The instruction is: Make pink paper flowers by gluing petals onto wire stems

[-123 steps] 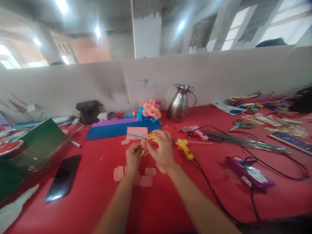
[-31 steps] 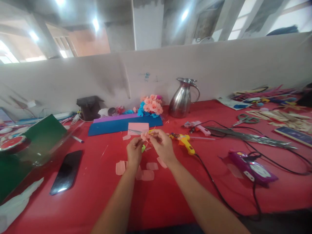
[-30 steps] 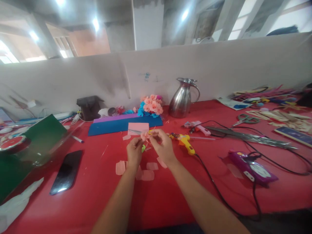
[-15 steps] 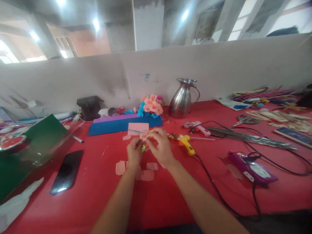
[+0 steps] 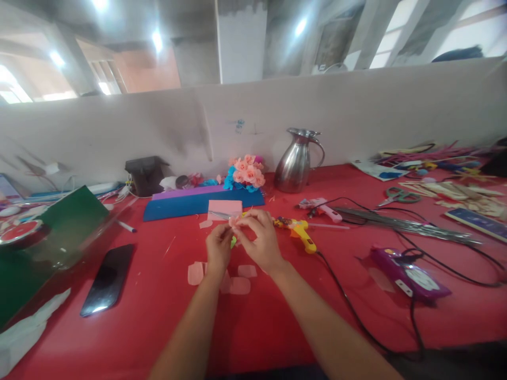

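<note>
A small pink paper flower (image 5: 234, 220) is pinched between the fingertips of both my hands. My left hand (image 5: 218, 248) is closed around its lower side, and my right hand (image 5: 259, 238) grips its upper right edge. Just beyond them lies a pink paper sheet (image 5: 225, 207) with a scissor-like metal blade on it, its handle partly hidden by my right hand. Loose pink paper petals (image 5: 240, 285) lie on the table below my wrists. To the right of my right hand rests a yellow glue gun (image 5: 304, 235).
On the red table (image 5: 158, 338) lie a black phone (image 5: 108, 279), a purple power strip (image 5: 410, 273) with cables, a pink glue gun (image 5: 322, 208) and green-handled scissors (image 5: 402, 195). A steel jug (image 5: 293, 161) stands behind, beside a bunch of pink and blue flowers (image 5: 249, 173).
My hands stay in nearly the same place. The fingers of my right hand have shifted slightly on the pink flower.
</note>
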Available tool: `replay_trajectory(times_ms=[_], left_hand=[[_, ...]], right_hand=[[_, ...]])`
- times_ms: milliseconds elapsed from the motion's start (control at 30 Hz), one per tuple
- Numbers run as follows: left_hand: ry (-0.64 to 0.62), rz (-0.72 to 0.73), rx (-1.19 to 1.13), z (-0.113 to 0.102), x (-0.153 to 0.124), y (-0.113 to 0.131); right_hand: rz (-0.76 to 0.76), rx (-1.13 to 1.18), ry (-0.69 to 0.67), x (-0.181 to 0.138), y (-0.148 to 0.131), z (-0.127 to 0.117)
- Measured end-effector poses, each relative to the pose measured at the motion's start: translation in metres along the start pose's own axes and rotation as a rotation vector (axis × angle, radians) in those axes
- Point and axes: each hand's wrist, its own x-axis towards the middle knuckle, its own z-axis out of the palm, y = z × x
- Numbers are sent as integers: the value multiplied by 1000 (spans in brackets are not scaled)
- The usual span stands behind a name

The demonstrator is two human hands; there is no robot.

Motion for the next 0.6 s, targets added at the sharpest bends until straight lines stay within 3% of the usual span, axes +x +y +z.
replay_trajectory(times_ms=[267, 600], left_hand=[[-17, -16, -15, 1, -2, 8], [9, -7, -15, 1, 0, 2]], right_hand=[[19, 37, -46, -1, 1, 2], [84, 215, 30, 1, -2, -1]])
